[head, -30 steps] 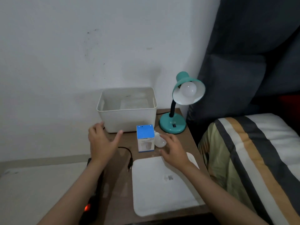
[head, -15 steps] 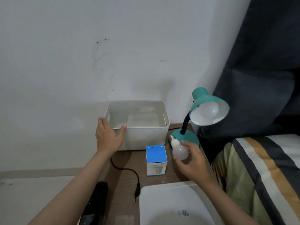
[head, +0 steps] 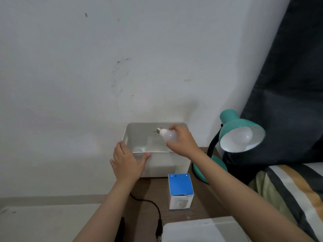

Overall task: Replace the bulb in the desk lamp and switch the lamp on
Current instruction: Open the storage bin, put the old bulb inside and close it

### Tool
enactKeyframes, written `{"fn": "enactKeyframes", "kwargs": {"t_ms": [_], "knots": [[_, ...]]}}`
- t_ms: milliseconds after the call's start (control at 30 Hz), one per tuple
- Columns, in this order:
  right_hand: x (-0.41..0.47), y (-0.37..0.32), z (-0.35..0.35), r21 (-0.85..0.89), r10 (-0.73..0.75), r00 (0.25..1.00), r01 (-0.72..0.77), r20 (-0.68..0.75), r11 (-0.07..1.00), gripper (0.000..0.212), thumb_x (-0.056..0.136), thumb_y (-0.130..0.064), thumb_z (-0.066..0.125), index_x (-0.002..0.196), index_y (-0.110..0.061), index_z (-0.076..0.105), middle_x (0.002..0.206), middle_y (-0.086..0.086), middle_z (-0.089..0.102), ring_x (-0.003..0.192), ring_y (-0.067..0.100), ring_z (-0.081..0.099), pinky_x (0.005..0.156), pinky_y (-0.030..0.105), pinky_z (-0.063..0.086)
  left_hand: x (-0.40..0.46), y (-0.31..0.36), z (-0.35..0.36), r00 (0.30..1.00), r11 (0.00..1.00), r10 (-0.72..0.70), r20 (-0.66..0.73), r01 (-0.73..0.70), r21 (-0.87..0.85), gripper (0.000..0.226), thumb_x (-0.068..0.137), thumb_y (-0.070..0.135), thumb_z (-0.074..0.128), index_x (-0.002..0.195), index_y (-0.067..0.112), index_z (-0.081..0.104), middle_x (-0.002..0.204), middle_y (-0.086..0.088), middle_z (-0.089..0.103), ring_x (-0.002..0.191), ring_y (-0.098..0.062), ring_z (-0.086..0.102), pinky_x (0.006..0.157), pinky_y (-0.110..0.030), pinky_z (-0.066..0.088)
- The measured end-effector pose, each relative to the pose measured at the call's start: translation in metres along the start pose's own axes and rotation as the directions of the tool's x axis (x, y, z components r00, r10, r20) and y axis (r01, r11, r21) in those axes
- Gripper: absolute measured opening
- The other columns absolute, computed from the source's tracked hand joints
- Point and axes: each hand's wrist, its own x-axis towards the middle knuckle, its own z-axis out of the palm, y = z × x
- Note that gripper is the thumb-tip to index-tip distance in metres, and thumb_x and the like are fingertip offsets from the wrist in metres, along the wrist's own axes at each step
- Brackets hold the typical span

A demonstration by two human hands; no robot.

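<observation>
A teal desk lamp (head: 232, 125) stands at the right of the brown table, its shade facing me with a white bulb (head: 243, 137) screwed inside. My right hand (head: 181, 142) grips a loose white bulb (head: 168, 137) over the open white bin (head: 160, 165), metal base pointing up and left. My left hand (head: 126, 162) lies flat against the bin's front left corner, fingers spread. A blue-topped bulb box (head: 180, 190) stands on the table in front of the bin.
A black cord with an unplugged plug (head: 159, 227) lies on the table. A white flat lid (head: 201, 230) sits at the near edge. A striped bed (head: 288, 191) and a dark curtain (head: 288, 84) are on the right. Something pale lies in the bin.
My right hand picked the loose bulb up beside the box and carried it up and left over the bin. My left hand moved onto the bin's corner. The camera tilted up.
</observation>
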Motion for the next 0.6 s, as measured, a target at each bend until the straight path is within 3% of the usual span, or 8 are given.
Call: {"fn": "enactKeyframes", "kwargs": {"t_ms": [133, 233, 433, 600], "knots": [[0.033, 0.014, 0.012, -0.221, 0.006, 0.996, 0.012, 0.083, 0.975, 0.049, 0.073, -0.021, 0.067, 0.120, -0.015, 0.054, 0.123, 0.010, 0.052, 0.110, 0.024, 0.051, 0.086, 0.024, 0.041, 0.001, -0.001, 0.006, 1.000, 1.000, -0.012, -0.025, 0.012, -0.002, 0.107, 0.067, 0.069, 0.058, 0.138, -0.002, 0.022, 0.142, -0.020, 0.032, 0.130, -0.037, 0.032, 0.100, -0.061, 0.031], [0.042, 0.014, 0.014, -0.229, 0.002, 0.995, 0.022, 0.103, 0.973, 0.047, 0.076, -0.016, 0.065, 0.122, -0.015, 0.055, 0.125, 0.008, 0.056, 0.113, 0.022, 0.053, 0.082, 0.019, 0.035, 0.002, 0.000, 0.009, 0.999, 1.000, -0.012, -0.036, 0.012, -0.012, 0.107, 0.067, 0.068, 0.060, 0.138, -0.002, 0.022, 0.142, -0.019, 0.033, 0.131, -0.037, 0.031, 0.102, -0.062, 0.029], [0.047, 0.017, 0.019, -0.206, 0.057, 0.982, -0.020, 0.177, 0.978, 0.052, 0.078, -0.009, 0.063, 0.127, -0.016, 0.049, 0.129, 0.006, 0.054, 0.114, 0.023, 0.053, 0.087, 0.025, 0.041, 0.001, -0.001, 0.009, 0.999, 1.000, -0.007, -0.053, 0.006, -0.017, 0.107, 0.066, 0.068, 0.060, 0.137, -0.003, 0.024, 0.141, -0.021, 0.035, 0.130, -0.038, 0.032, 0.102, -0.061, 0.031], [0.038, 0.012, 0.010, -0.142, 0.048, 0.994, -0.035, 0.095, 0.989, 0.058, 0.076, -0.009, 0.064, 0.131, -0.016, 0.047, 0.132, 0.008, 0.052, 0.116, 0.023, 0.051, 0.087, 0.025, 0.041, 0.000, -0.001, 0.007, 0.999, 1.000, -0.007, -0.033, 0.006, -0.026, 0.110, 0.065, 0.073, 0.055, 0.139, -0.002, 0.022, 0.143, -0.020, 0.033, 0.132, -0.037, 0.030, 0.103, -0.060, 0.029]]}}
